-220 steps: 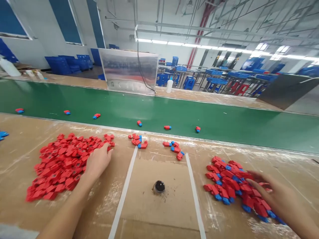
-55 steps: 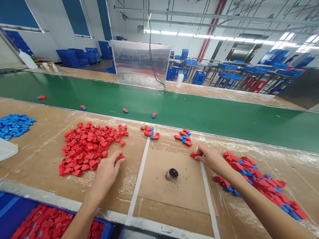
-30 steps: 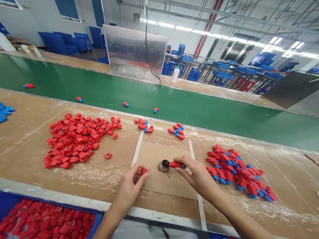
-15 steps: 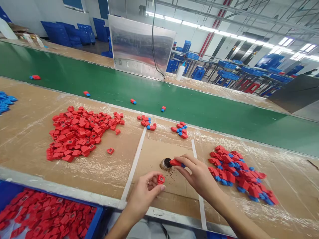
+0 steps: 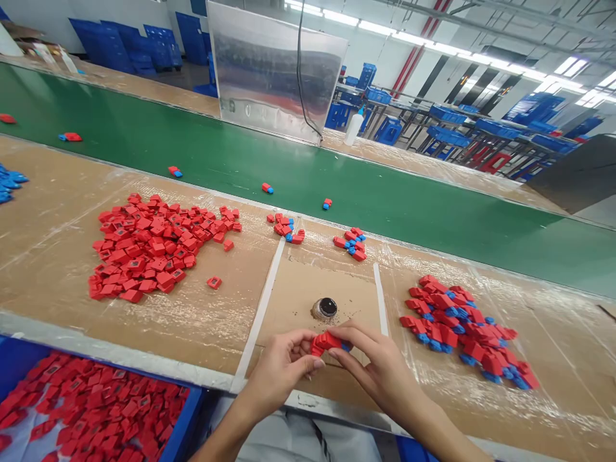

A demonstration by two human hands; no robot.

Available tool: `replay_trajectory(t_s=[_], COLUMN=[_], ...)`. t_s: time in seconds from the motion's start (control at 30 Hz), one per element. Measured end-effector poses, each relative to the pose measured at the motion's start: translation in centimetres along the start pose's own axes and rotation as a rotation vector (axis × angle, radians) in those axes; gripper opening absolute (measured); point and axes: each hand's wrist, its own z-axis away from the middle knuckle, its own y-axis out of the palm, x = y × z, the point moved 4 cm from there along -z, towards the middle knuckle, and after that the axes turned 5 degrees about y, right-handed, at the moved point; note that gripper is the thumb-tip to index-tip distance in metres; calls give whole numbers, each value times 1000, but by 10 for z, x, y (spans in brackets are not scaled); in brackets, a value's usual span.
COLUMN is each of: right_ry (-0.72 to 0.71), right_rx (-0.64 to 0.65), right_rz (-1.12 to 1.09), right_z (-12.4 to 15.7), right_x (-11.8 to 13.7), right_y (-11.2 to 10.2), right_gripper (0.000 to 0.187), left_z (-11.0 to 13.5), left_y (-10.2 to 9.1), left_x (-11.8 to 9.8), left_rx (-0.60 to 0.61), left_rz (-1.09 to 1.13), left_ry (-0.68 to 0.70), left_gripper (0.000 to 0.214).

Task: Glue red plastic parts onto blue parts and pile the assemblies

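My left hand [image 5: 282, 369] and my right hand [image 5: 373, 366] meet at the near edge of the bench, fingers pinched. Between them they hold small red plastic parts [image 5: 325, 341]: a red cap on the left side and a red-and-blue piece on the right, pressed end to end. Just beyond the fingers a small round dark pot [image 5: 326, 308] sits on the cardboard mat. A heap of red caps [image 5: 154, 247] lies to the left. A heap of red-and-blue pieces [image 5: 462, 327] lies to the right.
Two small clusters of joined parts [image 5: 287, 228] [image 5: 352, 243] lie by the green conveyor belt [image 5: 409, 212], which carries several single parts. A blue bin of red caps [image 5: 77, 410] stands at the lower left. A metal box [image 5: 274, 70] stands behind the belt.
My right hand drew its red-and-blue piece back from the dark pot toward me. My left hand brought its red cap up to meet it, and the two parts now touch.
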Motion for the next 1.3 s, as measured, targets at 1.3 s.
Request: replay_trajectory(t_s=[1.3], right_ry=[456], right_rx=[-473], right_rz=[464], right_z=[55], right_x=[-103], right_y=[-119], right_gripper=[39], left_z=[14], left_y=[-112], left_x=[-92], left_rx=[-551], left_rz=[-1021], left_ry=[11], left_gripper=[51])
